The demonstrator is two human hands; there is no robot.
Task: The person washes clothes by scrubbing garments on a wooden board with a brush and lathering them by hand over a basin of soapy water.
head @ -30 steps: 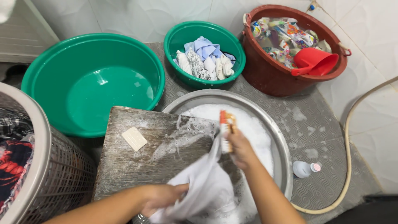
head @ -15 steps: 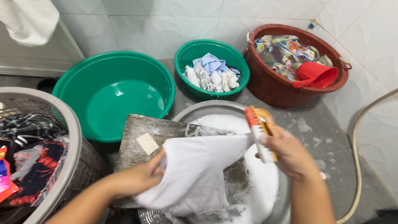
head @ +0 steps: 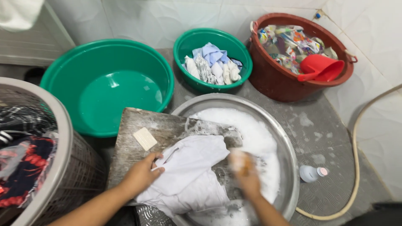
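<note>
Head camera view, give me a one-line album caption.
Left hand pins a white garment on a wooden board while the right hand scrubs beside a sudsy metal basin.

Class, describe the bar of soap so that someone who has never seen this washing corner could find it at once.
Start at the wide metal basin full of suds in the middle of the floor. A grey wooden board leans over its left rim, and the soap lies on the upper left part of that board, just above the left hand. It is the only small, flat, cream rectangle there; the white cloth beside it is crumpled.
</note>
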